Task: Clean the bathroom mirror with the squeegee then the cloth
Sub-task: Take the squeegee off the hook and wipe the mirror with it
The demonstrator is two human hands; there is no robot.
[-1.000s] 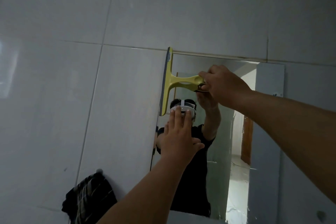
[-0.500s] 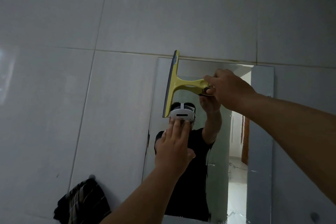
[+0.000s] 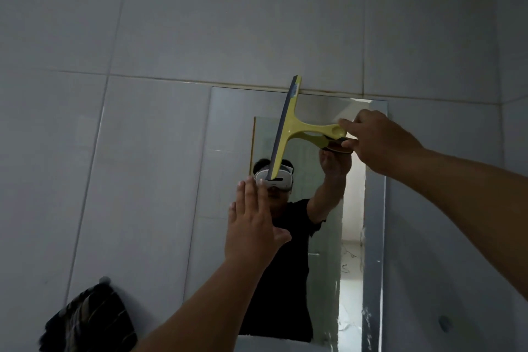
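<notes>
1. A dark striped cloth (image 3: 88,320) hangs from a small hook (image 3: 104,280) on the tiled wall (image 3: 143,180), low at the far left, well apart from the mirror.
2. The mirror (image 3: 228,128) is fixed flat to the wall, its top edge just under a tile seam.
3. My left hand (image 3: 251,228) is raised in front of the lower middle of the mirror, palm toward the glass, fingers straight and close together, thumb spread out to the right. It holds nothing; I cannot tell whether it touches the glass.
4. The yellow squeegee (image 3: 288,128) stands with its blade nearly upright, slightly tilted, against the upper part of the mirror. The top end of the blade reaches just past the mirror's top edge, and the bottom end sits just above my left fingertips.
5. My right hand (image 3: 380,143) comes in from the right and is closed on the end of the squeegee's handle, thumb on top, fingers curled beneath.
</notes>
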